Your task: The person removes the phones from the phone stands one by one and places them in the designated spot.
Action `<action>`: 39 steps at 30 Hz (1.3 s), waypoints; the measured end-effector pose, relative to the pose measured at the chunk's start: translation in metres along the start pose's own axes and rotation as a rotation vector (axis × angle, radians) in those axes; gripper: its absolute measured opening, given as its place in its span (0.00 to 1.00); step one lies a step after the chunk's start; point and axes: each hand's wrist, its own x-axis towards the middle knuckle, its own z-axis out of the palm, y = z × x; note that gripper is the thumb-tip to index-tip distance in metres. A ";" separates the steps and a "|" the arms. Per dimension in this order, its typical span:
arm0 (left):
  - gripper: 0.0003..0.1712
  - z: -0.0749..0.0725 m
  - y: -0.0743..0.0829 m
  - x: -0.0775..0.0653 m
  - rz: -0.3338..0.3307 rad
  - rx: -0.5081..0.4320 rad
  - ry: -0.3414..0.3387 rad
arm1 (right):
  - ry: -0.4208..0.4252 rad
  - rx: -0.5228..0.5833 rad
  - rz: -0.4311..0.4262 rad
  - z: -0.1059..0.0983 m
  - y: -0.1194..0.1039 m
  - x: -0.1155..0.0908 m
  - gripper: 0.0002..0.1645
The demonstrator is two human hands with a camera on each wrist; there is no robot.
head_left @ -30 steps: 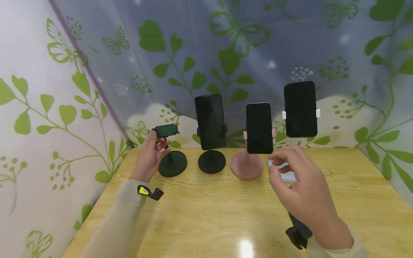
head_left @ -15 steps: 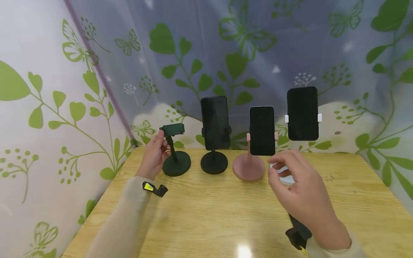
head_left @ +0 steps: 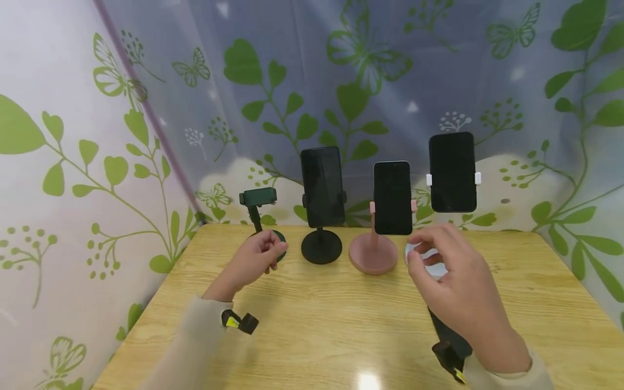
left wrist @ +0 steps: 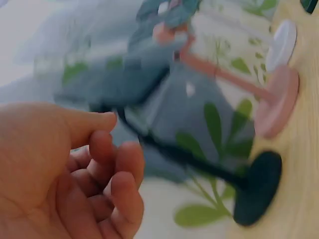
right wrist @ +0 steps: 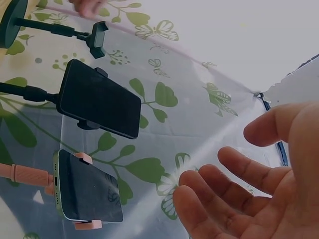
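Note:
My left hand (head_left: 251, 265) hovers in front of the dark green phone stand (head_left: 258, 196), holding nothing, with its fingers loosely curled. It hides part of that stand's round base. The stand's clamp has no phone in it. In the left wrist view the same hand (left wrist: 84, 169) shows bare fingertips, and the things behind them are blurred. My right hand (head_left: 458, 292) stays in the air before the white phone stand (head_left: 478, 179), fingers bent and thumb apart, gripping nothing. It covers much of the white base. A phone (head_left: 452, 172) sits upright in the white clamp.
Between the hands stand a black phone stand (head_left: 322, 247) with a dark phone (head_left: 322, 187) and a pink phone stand (head_left: 372, 254) with another phone (head_left: 392, 197). All are near the back edge of the wooden table (head_left: 312, 325). A leaf-patterned curtain (head_left: 292, 70) hangs behind.
My left hand has let go of the green stand's clamp and come down and nearer to me. That clamp first tilted a little as the view shifted. My right hand has hardly moved.

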 end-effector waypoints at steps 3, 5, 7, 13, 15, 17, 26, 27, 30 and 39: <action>0.14 0.014 0.027 -0.010 0.114 0.052 0.051 | -0.011 0.003 -0.001 0.001 0.000 0.000 0.13; 0.13 0.021 0.045 -0.017 0.185 0.053 0.078 | -0.015 0.005 -0.001 0.002 0.000 0.000 0.13; 0.11 0.028 0.060 -0.023 0.267 0.037 0.100 | -0.019 0.006 -0.002 0.003 0.001 0.000 0.14; 0.06 0.047 0.085 -0.038 0.531 -0.024 0.249 | -0.044 -0.005 0.002 0.008 0.002 0.000 0.14; 0.06 0.052 0.087 -0.041 0.604 -0.040 0.307 | -0.057 -0.009 0.007 0.010 0.003 0.000 0.13; 0.07 0.055 0.087 -0.042 0.640 -0.046 0.332 | -0.067 -0.012 0.010 0.012 0.004 -0.001 0.12; 0.06 0.052 0.080 -0.031 0.536 0.004 0.233 | -0.052 -0.027 -0.002 0.014 0.007 0.000 0.13; 0.06 0.050 0.080 -0.030 0.526 0.006 0.234 | -0.049 -0.029 -0.003 0.014 0.008 0.000 0.13; 0.05 0.046 0.079 -0.027 0.489 0.012 0.231 | -0.046 -0.037 0.002 0.014 0.008 0.000 0.14; 0.05 0.043 0.074 -0.015 0.398 -0.005 0.199 | -0.041 -0.060 0.005 0.016 0.009 0.002 0.12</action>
